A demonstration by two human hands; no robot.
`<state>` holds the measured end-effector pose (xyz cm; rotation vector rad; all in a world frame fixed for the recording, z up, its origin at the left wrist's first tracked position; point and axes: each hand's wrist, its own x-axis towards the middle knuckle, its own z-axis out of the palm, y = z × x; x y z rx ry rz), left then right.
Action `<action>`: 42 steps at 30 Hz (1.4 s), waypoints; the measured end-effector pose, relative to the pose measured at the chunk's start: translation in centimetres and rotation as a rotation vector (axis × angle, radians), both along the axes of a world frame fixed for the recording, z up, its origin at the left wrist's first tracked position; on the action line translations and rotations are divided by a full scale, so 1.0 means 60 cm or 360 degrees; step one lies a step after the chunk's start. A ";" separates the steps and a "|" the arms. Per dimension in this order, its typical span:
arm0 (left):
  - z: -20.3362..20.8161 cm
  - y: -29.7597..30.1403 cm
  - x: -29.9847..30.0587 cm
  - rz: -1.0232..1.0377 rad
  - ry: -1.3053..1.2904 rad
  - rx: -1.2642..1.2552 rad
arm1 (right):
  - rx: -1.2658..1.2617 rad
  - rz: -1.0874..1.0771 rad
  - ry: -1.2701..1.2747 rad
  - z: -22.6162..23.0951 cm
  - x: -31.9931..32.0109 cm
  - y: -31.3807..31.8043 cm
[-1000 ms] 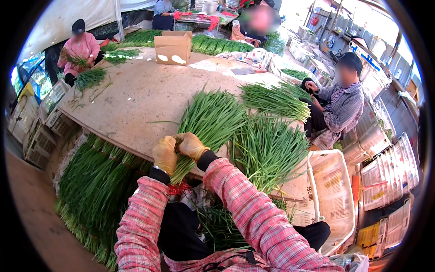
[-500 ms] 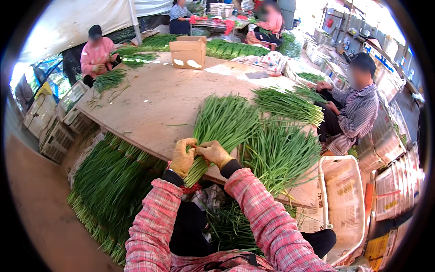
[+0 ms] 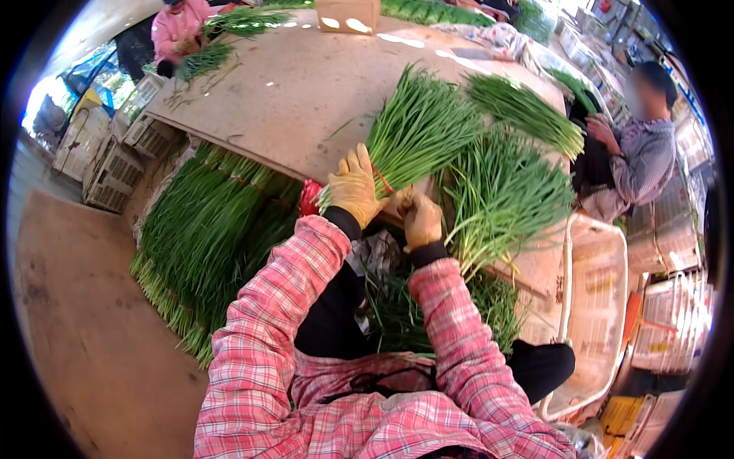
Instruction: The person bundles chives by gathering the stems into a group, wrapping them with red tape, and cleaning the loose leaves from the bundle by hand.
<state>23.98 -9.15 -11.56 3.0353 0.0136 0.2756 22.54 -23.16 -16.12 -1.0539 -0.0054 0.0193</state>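
A thick bunch of garlic chives [image 3: 422,126] lies on the table edge, leaves pointing away and pale stem ends toward me. A red tie band [image 3: 382,179] loops round its stems. My left hand [image 3: 353,187], in a yellowish glove, grips the stem end from the left, its fingers laid along the stems. At the right of the stems, my gloved right hand [image 3: 420,217] is closed in a pinch on the band's end; the fingertips are partly hidden. Beside it spreads a loose heap of chives [image 3: 508,195]. Another chive pile [image 3: 524,111] lies farther back.
The wooden table [image 3: 283,99] carries a cardboard box [image 3: 348,15] at its far side. Tied chive bundles [image 3: 214,229] are stacked below left. A white plastic crate [image 3: 592,306] stands at my right. One person [image 3: 634,161] sits right, another [image 3: 177,34] far left.
My hands have moved apart: the left now lies along the stems, the right has drawn away to the right with the red band. The view has tilted downward.
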 end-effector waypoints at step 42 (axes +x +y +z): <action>0.000 0.087 0.072 -0.1309 0.0707 -0.2097 | -0.0659 0.0187 -0.0400 0.013 0.112 -0.087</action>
